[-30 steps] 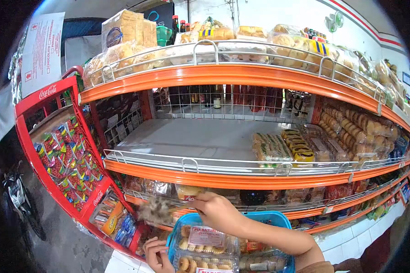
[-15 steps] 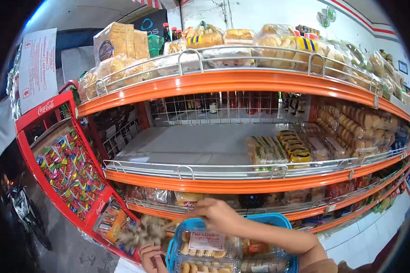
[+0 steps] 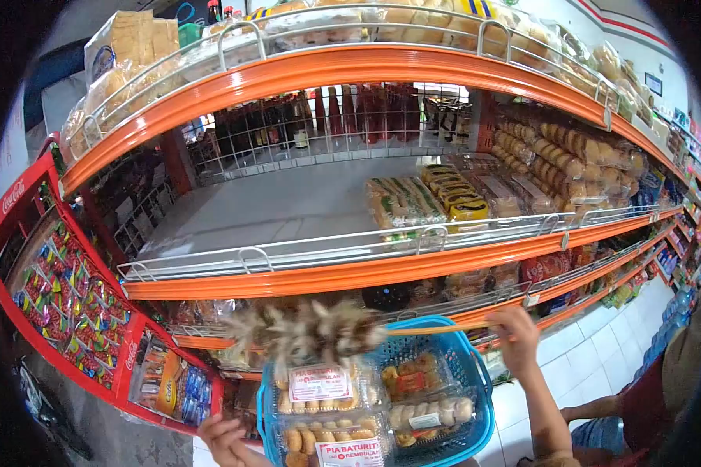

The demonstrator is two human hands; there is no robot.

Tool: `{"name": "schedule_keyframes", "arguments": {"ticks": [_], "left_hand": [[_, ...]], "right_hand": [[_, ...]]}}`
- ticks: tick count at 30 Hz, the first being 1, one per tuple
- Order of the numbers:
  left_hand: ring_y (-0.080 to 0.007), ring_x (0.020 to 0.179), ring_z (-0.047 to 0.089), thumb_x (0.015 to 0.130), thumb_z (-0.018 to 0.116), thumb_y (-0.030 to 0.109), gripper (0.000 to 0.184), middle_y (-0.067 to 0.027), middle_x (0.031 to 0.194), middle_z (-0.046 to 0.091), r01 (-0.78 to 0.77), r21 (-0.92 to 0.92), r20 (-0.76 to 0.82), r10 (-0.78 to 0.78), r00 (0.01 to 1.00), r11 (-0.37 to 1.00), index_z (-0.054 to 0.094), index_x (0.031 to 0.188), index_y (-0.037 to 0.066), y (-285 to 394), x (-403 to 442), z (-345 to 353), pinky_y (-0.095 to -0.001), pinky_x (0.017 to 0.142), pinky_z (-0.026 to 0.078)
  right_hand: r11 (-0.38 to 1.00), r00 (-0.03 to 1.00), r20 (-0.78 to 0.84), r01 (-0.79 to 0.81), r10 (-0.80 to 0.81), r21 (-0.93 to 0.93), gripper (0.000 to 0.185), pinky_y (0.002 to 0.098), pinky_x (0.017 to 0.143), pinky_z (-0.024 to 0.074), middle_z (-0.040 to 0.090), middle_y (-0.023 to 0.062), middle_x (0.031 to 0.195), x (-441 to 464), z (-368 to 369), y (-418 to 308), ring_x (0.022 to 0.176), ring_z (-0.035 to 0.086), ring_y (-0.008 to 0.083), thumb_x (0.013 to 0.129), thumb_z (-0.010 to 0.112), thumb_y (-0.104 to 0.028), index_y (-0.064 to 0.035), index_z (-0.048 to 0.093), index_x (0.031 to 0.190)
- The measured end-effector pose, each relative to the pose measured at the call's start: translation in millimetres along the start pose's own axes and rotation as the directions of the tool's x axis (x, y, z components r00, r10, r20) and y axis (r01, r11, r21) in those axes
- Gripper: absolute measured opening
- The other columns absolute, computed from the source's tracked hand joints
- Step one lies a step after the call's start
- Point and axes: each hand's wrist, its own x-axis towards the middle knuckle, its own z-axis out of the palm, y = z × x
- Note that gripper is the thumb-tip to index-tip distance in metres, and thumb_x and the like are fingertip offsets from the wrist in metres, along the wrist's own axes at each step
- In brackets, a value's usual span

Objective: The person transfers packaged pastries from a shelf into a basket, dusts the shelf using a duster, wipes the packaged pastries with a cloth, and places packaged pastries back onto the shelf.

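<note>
My right hand (image 3: 514, 336) is closed round the thin wooden handle of a feather duster (image 3: 308, 333). Its brown and cream feathers, slightly blurred, hang over the far left part of a blue plastic basket (image 3: 475, 416). Inside the basket lie several clear packs of baked goods, among them a pack with a white and red label (image 3: 350, 453) and one with pale round pieces (image 3: 436, 414). My left hand (image 3: 224, 437) is beside the basket's left wall with its fingers apart and nothing seen in them.
An orange-edged shelf (image 3: 288, 280) with a wire rail stands ahead, packed breads (image 3: 401, 206) at its right. More bread lies on the top shelf (image 3: 288, 74). A red Coca-Cola rack (image 3: 121, 342) stands at left. White floor tiles (image 3: 592, 366) and another person's leg (image 3: 600, 412) show at right.
My right hand has moved right with the duster, whose feathers have gone from left of the basket to above it. My left hand has opened out. The view has shifted right and down.
</note>
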Motion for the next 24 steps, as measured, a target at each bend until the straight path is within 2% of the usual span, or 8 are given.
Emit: {"name": "schedule_keyframes", "arguments": {"ticks": [3, 6, 13, 15, 16, 20, 22, 24], "left_hand": [[-0.0239, 0.071, 0.053, 0.079, 0.048, 0.007, 0.017, -0.013, 0.079, 0.057, 0.304, -0.293, -0.215, -0.372, 0.903, 0.907, 0.057, 0.066, 0.0, -3.3, -20.9, 4.3, -0.0321, 0.057, 0.043], [-0.0227, 0.069, 0.052, 0.078, 0.049, 0.006, 0.016, -0.0133, 0.079, 0.056, 0.328, -0.324, -0.241, -0.412, 0.878, 0.888, 0.056, 0.066, 0.0, 11.1, -13.0, 13.7, -0.0292, 0.052, 0.043], [-0.0192, 0.062, 0.05, 0.081, 0.049, 0.005, 0.015, -0.0123, 0.078, 0.057, 0.439, -0.315, -0.185, -0.509, 0.841, 0.841, 0.057, 0.071, -0.003, 9.9, -17.2, 13.3, -0.0277, 0.05, 0.042], [-0.0189, 0.063, 0.05, 0.084, 0.05, 0.009, 0.018, -0.0129, 0.079, 0.057, 0.408, -0.335, -0.12, -0.468, 0.875, 0.849, 0.057, 0.074, -0.003, 8.3, -18.6, 11.1, -0.0278, 0.052, 0.043], [-0.0189, 0.063, 0.05, 0.084, 0.05, 0.009, 0.018, -0.0129, 0.079, 0.057, 0.413, -0.33, -0.112, -0.47, 0.875, 0.849, 0.057, 0.074, -0.003, 10.0, -17.9, 13.3, -0.0278, 0.052, 0.043], [-0.0196, 0.066, 0.05, 0.088, 0.046, 0.019, 0.025, -0.0114, 0.08, 0.055, 0.371, -0.348, -0.098, -0.427, 0.899, 0.861, 0.056, 0.077, -0.002, 16.5, -10.5, 21.1, -0.0295, 0.056, 0.044], [-0.0198, 0.067, 0.05, 0.089, 0.046, 0.022, 0.028, -0.0105, 0.08, 0.055, 0.315, -0.335, -0.077, -0.359, 0.93, 0.888, 0.055, 0.078, -0.001, 19.5, -8.3, 23.7, -0.0298, 0.057, 0.044], [-0.0204, 0.066, 0.048, 0.09, 0.044, 0.025, 0.03, -0.0097, 0.08, 0.053, 0.402, -0.394, -0.035, -0.45, 0.892, 0.827, 0.054, 0.079, -0.001, 25.0, -8.6, 23.9, -0.0316, 0.057, 0.043]], "right_hand": [[0.822, 0.851, 0.037, -0.517, 0.524, 0.239, 0.01, 0.0262, 0.066, 0.0485, 0.06, 0.0071, 0.077, -58.0, -37.7, 42.2, 0.071, 0.058, 0.0139, 0.078, 0.061, -0.003, 0.0016, 0.061, 0.087], [0.58, 0.675, 0.002, -0.637, 0.738, 0.507, 0.012, 0.024, 0.064, 0.0449, 0.056, 0.004, 0.074, -110.1, -69.7, 67.4, 0.068, 0.053, 0.0105, 0.081, 0.057, -0.011, 0.0006, 0.058, 0.085], [0.109, 0.286, -0.059, -0.161, 0.956, 0.981, 0.015, 0.019, 0.053, 0.0395, 0.05, -0.0022, 0.065, -305.6, -128.6, 183.0, 0.058, 0.047, 0.006, 0.088, 0.051, -0.017, -0.0077, 0.053, 0.076], [-0.026, 0.374, 0.01, 0.038, 0.928, 0.999, 0.018, 0.0183, 0.044, 0.0395, 0.049, -0.0011, 0.057, -346.3, -137.7, 186.0, 0.048, 0.045, 0.0069, 0.089, 0.052, -0.02, -0.0069, 0.053, 0.076], [-0.022, 0.084, 0.009, 0.155, 0.996, 0.988, 0.018, 0.0177, 0.038, 0.0391, 0.047, -0.0007, 0.053, -360.0, -137.7, 187.9, 0.04, 0.041, 0.0075, 0.088, 0.052, -0.019, -0.0067, 0.053, 0.075], [0.045, 0.023, -0.058, 0.367, 0.998, 0.929, 0.017, 0.0166, 0.038, 0.0376, 0.047, -0.0013, 0.054, -408.6, -126.1, 202.3, 0.041, 0.039, 0.0057, 0.086, 0.054, -0.016, -0.0071, 0.052, 0.072], [0.201, -0.23, -0.115, 0.397, 0.966, 0.895, 0.016, 0.0163, 0.038, 0.0363, 0.048, -0.0015, 0.055, -421.8, -126.3, 212.2, 0.042, 0.039, 0.006, 0.085, 0.055, -0.015, -0.0077, 0.05, 0.072], [0.265, -0.254, -0.178, 0.369, 0.951, 0.891, 0.015, 0.016, 0.039, 0.037, 0.049, -0.0011, 0.056, -442.2, -130.5, 226.8, 0.043, 0.04, 0.0065, 0.085, 0.055, -0.015, -0.0073, 0.05, 0.072]]}}
